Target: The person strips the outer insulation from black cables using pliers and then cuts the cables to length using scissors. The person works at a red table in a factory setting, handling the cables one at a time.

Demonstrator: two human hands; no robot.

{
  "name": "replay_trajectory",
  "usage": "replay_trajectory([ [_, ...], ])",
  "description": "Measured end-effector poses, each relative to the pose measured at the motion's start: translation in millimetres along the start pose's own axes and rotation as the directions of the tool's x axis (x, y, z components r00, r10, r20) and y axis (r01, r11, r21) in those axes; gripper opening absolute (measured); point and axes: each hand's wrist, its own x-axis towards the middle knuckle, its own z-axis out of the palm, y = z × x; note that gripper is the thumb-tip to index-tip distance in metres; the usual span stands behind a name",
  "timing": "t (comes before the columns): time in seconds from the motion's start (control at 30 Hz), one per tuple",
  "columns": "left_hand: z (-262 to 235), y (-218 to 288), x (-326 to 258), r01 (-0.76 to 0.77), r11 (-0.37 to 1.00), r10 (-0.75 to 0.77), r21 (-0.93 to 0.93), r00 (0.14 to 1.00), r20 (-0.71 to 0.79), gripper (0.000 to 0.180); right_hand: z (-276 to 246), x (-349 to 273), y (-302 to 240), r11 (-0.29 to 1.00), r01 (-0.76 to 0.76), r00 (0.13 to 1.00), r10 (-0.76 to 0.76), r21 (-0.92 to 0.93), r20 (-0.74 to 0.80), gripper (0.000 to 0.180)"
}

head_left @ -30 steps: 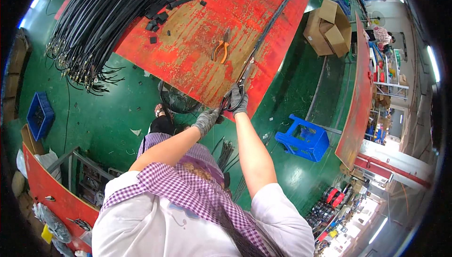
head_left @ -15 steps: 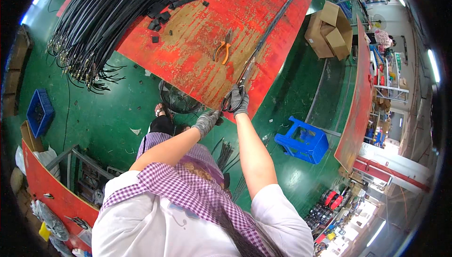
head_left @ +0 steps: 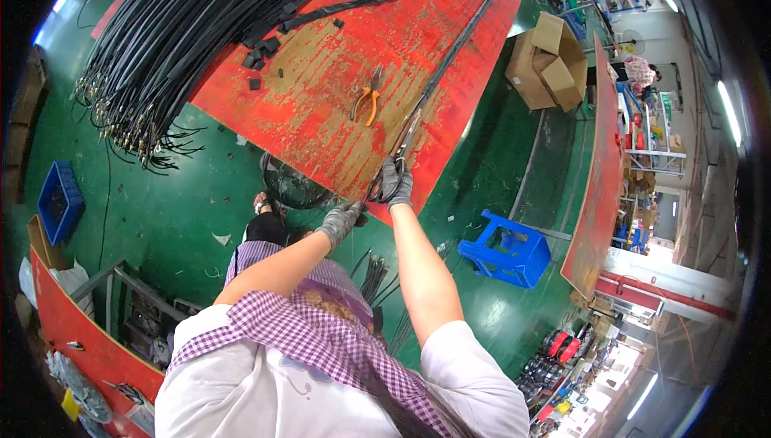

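A long black cable bundle (head_left: 450, 65) runs down the right side of the red worktable (head_left: 321, 129), with thinner strands showing at its near end. My right hand (head_left: 396, 183), in a grey glove, is closed around those strands at the table's near corner, where they bend into black loops. My left hand (head_left: 340, 221), also gloved in grey, sits lower and to the left, just off the table edge. Its fingers are closed near the loops on something dark that is too small to make out. Orange-handled pliers (head_left: 367, 106) lie on the table beyond my hands.
A large heap of black cables (head_left: 169, 44) overhangs the table's left edge. Small black pieces (head_left: 255, 59) lie beside it. A blue plastic stool (head_left: 514, 253) stands on the green floor at right, with an opened cardboard box (head_left: 534, 69) farther off. A blue crate (head_left: 60, 201) is at far left.
The view has shifted slightly, so the table and pliers appear lower and farther left. Both hands stay near the table corner, with the right still closed on the cable strands.
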Motion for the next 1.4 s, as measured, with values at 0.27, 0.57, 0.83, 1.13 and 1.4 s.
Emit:
replay_trajectory([
  [0.27, 7, 2, 3, 0.034, 0.963, -0.058, -0.268, 0.995, -0.084, 0.032, 3, 11, 22, 0.99, -0.048, 0.999, 0.046, 0.131, 0.012, 0.025],
  [0.57, 17, 31, -27, -0.023, 1.0, 0.025, 0.012, 0.988, -0.151, 0.025, -4, -5, -11, 0.983, -0.083, 0.996, 0.085, 0.166, 0.0, 0.023],
  [0.83, 18, 37, -27, 0.007, 1.0, -0.01, -0.026, 0.989, -0.146, 0.02, 0, 2, 4, 0.977, -0.074, 0.997, 0.073, 0.201, 0.009, 0.021],
  [1.13, 14, 40, -26, 0.046, 0.999, -0.045, 0.002, 0.99, -0.131, 0.021, -1, 2, 2, 0.991, -0.1, 0.995, 0.1, 0.087, 0.01, 0.028],
  [1.4, 14, 41, -28, 0.05, 0.999, -0.049, 0.008, 0.995, -0.088, 0.019, -1, -1, -4, 0.965, -0.15, 0.988, 0.142, 0.213, 0.054, 0.023],
])
